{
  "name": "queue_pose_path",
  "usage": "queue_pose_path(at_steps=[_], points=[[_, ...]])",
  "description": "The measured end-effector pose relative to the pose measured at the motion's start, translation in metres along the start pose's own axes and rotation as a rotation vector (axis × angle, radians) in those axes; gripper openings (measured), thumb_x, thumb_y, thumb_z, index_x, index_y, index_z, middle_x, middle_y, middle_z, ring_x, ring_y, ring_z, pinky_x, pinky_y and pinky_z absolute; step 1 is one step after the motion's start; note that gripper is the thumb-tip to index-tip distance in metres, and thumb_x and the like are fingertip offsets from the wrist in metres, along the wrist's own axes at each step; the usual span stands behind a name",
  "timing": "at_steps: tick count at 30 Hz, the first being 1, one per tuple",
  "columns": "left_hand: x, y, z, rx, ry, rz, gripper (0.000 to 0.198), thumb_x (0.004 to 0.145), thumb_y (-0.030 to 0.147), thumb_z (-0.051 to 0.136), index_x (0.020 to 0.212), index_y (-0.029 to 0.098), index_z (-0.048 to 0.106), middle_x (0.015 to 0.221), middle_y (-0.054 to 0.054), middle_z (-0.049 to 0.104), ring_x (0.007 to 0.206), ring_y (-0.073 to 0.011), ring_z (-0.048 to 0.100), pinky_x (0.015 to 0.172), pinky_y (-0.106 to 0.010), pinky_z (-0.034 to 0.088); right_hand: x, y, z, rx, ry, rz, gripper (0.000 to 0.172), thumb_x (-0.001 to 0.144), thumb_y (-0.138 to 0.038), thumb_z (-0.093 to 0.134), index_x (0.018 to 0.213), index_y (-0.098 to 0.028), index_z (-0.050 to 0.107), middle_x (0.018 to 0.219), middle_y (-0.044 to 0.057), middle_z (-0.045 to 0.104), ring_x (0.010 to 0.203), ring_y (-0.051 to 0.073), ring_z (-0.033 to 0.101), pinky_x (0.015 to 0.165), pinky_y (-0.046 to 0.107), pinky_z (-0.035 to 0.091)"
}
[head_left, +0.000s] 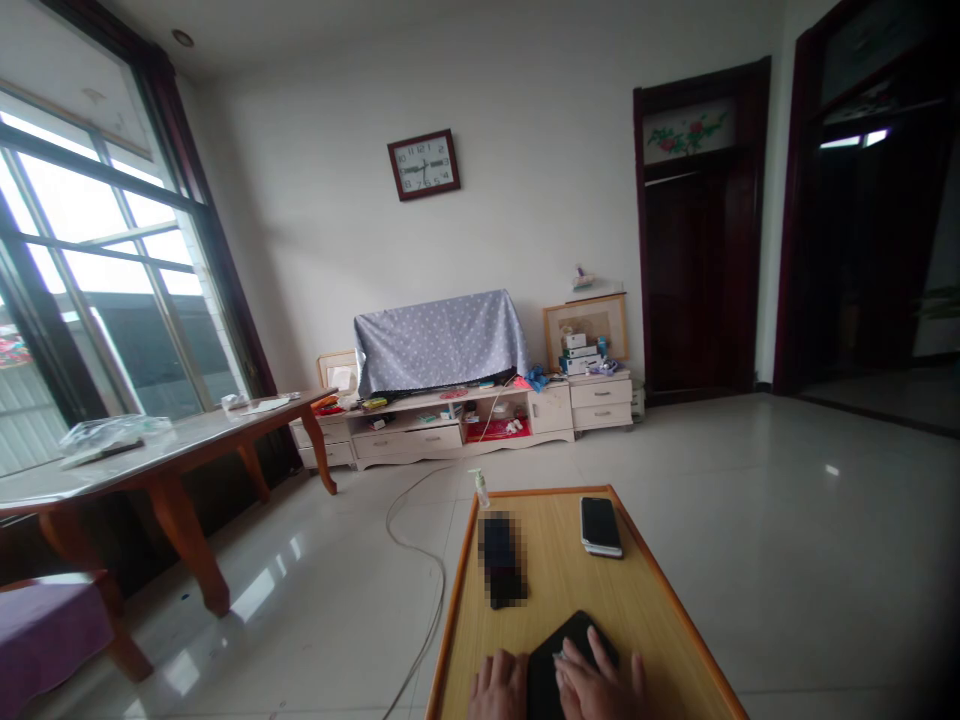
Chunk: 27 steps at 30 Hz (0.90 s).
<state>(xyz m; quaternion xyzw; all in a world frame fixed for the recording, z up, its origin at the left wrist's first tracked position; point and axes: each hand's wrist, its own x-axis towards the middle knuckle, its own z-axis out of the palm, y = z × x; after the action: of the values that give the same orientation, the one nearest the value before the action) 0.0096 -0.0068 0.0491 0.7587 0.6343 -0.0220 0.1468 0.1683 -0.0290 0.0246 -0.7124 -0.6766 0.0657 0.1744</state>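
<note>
On the wooden table (570, 580) in front of me lies a flat black piece with an angled top (541, 690); its exact kind I cannot make out. My left hand (498, 688) rests just left of it, fingers side by side and laid down on the tabletop. Over the black piece, my right hand (596, 688) has its fingers spread. A small pale, shiny bit (559, 655) shows at the fingertips of that hand, too small to name. Farther up the table sit a dark, pixelated object (502, 560) and a stacked pair of phones or similar slabs (601, 526).
A pump bottle (481, 487) stands at the table's far left corner. A cable (431, 560) runs over the tiled floor. Beyond is a white cabinet (409, 441) with a cloth-covered item (442, 340) on it. A longer table (187, 450) stands at left.
</note>
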Motion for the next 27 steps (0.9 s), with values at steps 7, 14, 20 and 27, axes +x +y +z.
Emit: queue_pose_path(at_steps=[7, 14, 20, 27], points=[[-0.003, 0.003, -0.008, -0.033, -0.002, 0.0, 0.055, 0.09, 0.036, 0.039, 0.143, 0.027, 0.051, 0.136, -0.009, 0.056, 0.122, -0.0323, 0.046, 0.107, -0.048, 0.037, 0.011, 0.004, -0.008, -0.029, -0.034, 0.015, 0.046, 0.096, -0.035, 0.031, 0.121, -0.043, 0.069, 0.144, -0.004, 0.058, 0.145, 0.033, 0.039, 0.113, 0.078, 0.019], [-0.001, 0.002, -0.003, 0.006, 0.0, -0.017, 0.057, 0.088, 0.035, 0.041, 0.144, 0.028, 0.05, 0.136, -0.008, 0.056, 0.122, -0.0307, 0.045, 0.108, -0.046, 0.036, 0.008, 0.002, -0.002, 0.022, -0.053, -0.015, 0.044, 0.096, -0.038, 0.033, 0.121, -0.044, 0.068, 0.144, -0.004, 0.058, 0.145, 0.034, 0.038, 0.114, 0.078, 0.016], [-0.004, 0.003, -0.008, -0.016, 0.003, 0.018, 0.06, 0.085, 0.035, 0.043, 0.143, 0.026, 0.051, 0.136, -0.01, 0.056, 0.123, -0.0327, 0.046, 0.107, -0.048, 0.036, 0.016, 0.014, -0.019, -0.025, -0.044, 0.05, 0.048, 0.098, -0.037, 0.027, 0.126, -0.042, 0.066, 0.148, -0.004, 0.054, 0.147, 0.034, 0.034, 0.112, 0.079, 0.019], [-0.001, 0.002, -0.002, 0.02, -0.011, -0.006, 0.056, 0.089, 0.038, 0.039, 0.144, 0.029, 0.049, 0.137, -0.008, 0.055, 0.123, -0.0314, 0.046, 0.106, -0.047, 0.037, 0.002, -0.012, 0.006, -0.01, -0.052, -0.047, 0.041, 0.095, -0.036, 0.037, 0.118, -0.046, 0.07, 0.142, -0.006, 0.059, 0.144, 0.034, 0.041, 0.113, 0.079, 0.015]])
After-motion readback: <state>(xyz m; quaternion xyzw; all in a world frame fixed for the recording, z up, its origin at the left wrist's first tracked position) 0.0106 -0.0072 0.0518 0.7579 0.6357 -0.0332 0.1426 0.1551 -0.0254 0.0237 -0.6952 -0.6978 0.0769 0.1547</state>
